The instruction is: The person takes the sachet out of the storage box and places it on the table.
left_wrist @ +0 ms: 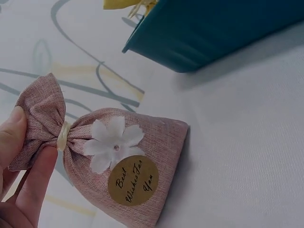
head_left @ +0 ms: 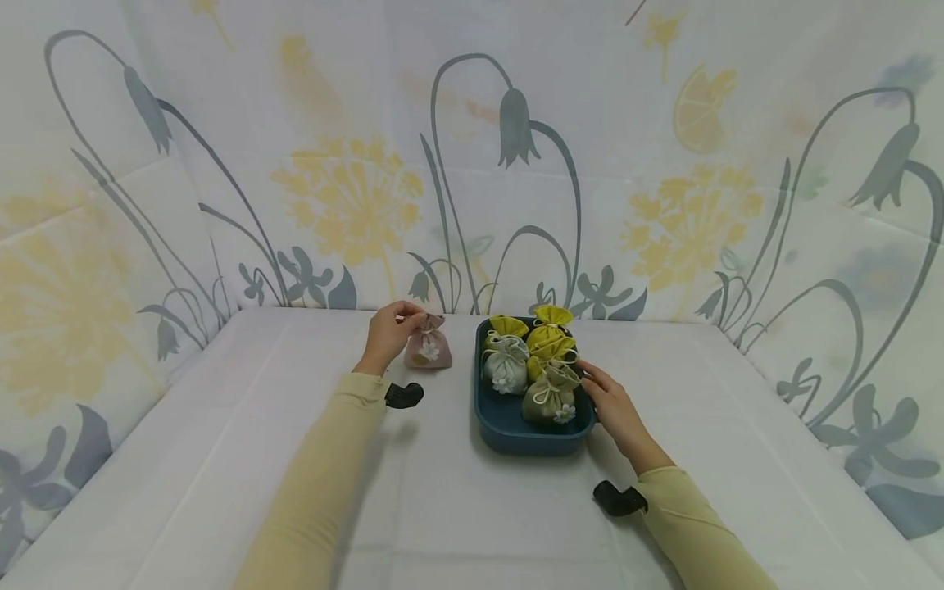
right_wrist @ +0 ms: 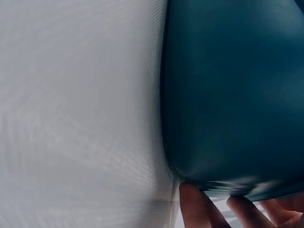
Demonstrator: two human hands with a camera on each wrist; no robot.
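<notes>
My left hand pinches the gathered neck of a pink cloth drawstring pouch, left of the basin. In the left wrist view the pouch bears a white fabric flower and a round brown "Best Wishes For You" sticker; a pale cord ties its neck. The dark teal plastic basin stands on the table. Inside it are a white-grey pouch, an olive-green pouch and several yellow pouches. With extended fingers my right hand touches the basin's right side; its fingertips lie against the outer wall.
A white cloth covers the table. Behind it hangs a pale curtain printed with grey and yellow flowers. Black camera mounts stick out from both wrists, close over the cloth.
</notes>
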